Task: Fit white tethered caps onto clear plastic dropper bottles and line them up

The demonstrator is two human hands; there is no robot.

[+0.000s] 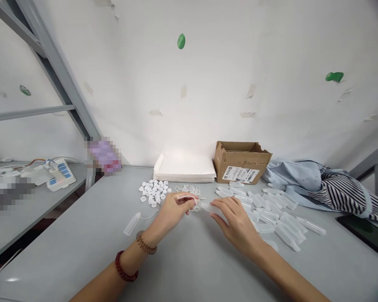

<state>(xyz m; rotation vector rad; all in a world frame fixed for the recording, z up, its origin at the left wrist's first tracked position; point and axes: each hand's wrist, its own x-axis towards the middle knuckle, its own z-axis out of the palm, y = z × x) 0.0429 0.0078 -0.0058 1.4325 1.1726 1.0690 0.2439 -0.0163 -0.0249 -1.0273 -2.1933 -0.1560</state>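
Note:
Above the middle of the table, my left hand [176, 209] pinches a small white cap [196, 202]; a thin pale strip curves along its fingers. My right hand [237, 220] grips a translucent plastic bottle [207, 206], its neck pointing at the cap. Whether cap and bottle touch is too small to tell. Left of my left wrist lies another bottle [132, 224] with a thin strap trailing from its neck. White caps [154, 191] are heaped behind my left hand, beside a pile of clear loop-shaped pieces [189, 190]. Several loose bottles [271, 212] spread out right of my right hand.
A stack of white sheets or envelopes [184, 168] and an open cardboard box [239, 163] stand against the wall. Blue and striped cloth [315, 184] and a dark phone [365, 235] lie at the right. A power strip [61, 174] rests on the left-hand table.

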